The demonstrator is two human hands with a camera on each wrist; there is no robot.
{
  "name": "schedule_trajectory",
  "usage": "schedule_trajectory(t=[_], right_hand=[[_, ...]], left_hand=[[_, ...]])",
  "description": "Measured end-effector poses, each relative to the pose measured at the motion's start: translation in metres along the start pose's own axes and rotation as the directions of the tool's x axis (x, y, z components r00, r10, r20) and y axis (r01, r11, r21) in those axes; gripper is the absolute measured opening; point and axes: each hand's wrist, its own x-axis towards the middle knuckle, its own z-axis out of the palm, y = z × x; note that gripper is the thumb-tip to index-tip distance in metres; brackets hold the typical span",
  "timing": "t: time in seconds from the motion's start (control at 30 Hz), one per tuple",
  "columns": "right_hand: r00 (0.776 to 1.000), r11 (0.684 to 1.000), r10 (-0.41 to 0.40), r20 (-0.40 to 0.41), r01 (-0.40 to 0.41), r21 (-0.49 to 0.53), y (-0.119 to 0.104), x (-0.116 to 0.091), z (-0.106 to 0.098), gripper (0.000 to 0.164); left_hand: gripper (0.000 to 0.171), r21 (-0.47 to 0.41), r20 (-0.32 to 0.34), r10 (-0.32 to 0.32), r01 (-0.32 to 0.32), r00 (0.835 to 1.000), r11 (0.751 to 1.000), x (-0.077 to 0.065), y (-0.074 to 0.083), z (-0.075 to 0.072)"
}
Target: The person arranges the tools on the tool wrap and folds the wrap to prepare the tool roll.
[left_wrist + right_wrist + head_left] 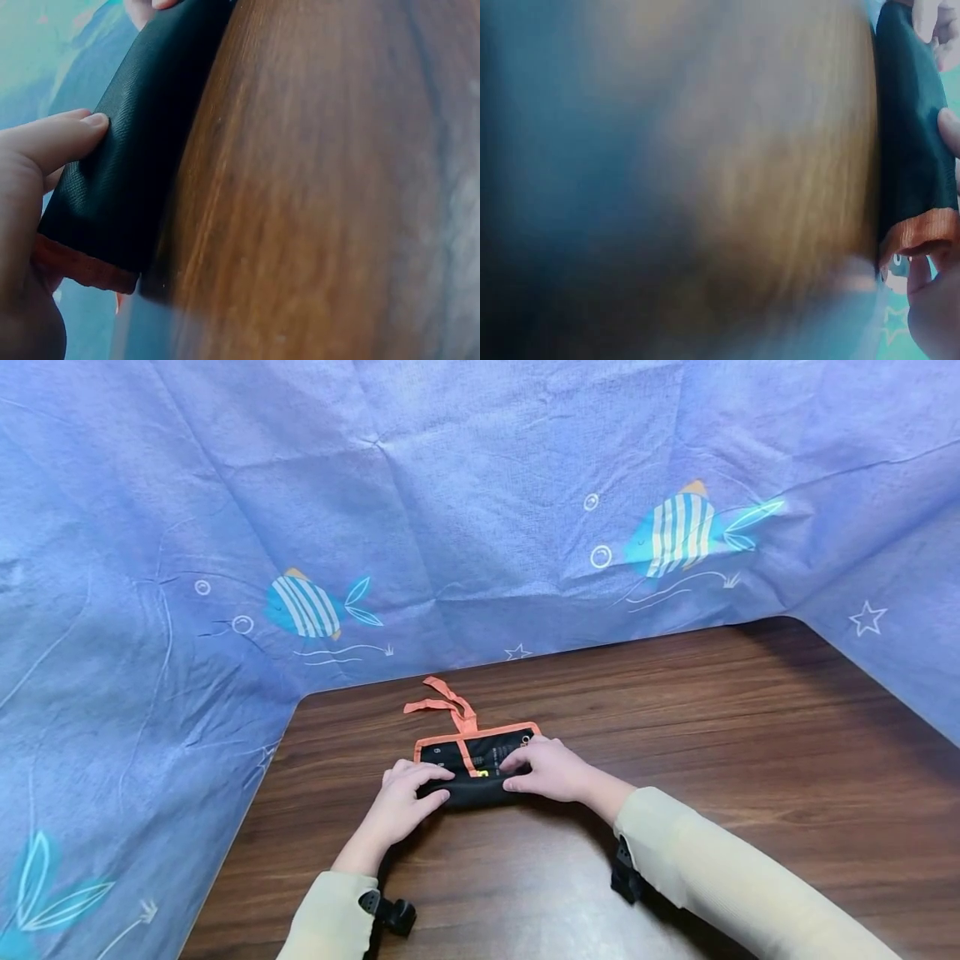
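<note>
A black fabric tool roll with orange edging lies on the table, its near part folded over into a thick black fold. Printed size numbers and lettering show on the flat part behind the fold. My left hand grips the left end, its thumb against the near face of the fold. At the right end my right hand holds the fold between thumb and fingers. Two orange tie straps trail from the far edge onto the table. What is inside the fold is hidden.
The dark wood-grain table extends around the tool roll, mostly to the right. A blue cloth printed with fish hangs behind the table and along its sides. A small black wrist camera sits at my left sleeve.
</note>
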Motion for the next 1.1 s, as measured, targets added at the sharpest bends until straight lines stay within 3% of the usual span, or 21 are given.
schedule_trajectory(t=[0.2,0.4,0.7,0.9,1.1], right_hand=[[0.999,0.998,0.032,0.021,-0.033,0.052,0.003,0.003,-0.002,0.028],[0.999,0.997,0.027,0.027,-0.029,0.068,0.005,0.003,-0.003,0.031],[0.999,0.994,-0.006,0.040,0.001,0.112,0.011,0.006,-0.004,0.031],[0.998,0.995,-0.012,0.057,0.006,0.104,0.013,0.010,-0.005,0.029],[0.998,0.995,0.004,0.065,-0.011,0.104,0.012,0.011,-0.006,0.028]], left_hand=[[0.025,0.053,-0.056,0.095,-0.092,0.994,0.994,0.000,0.001,0.001],[0.026,0.142,-0.014,0.158,-0.154,0.987,0.978,0.004,0.001,0.002],[0.020,0.133,0.030,0.121,-0.124,0.992,0.983,0.011,0.001,0.003],[0.030,0.190,0.028,0.199,-0.200,0.980,0.961,0.011,0.004,0.002],[0.036,0.255,0.117,0.210,-0.234,0.971,0.938,0.014,0.006,-0.001]])
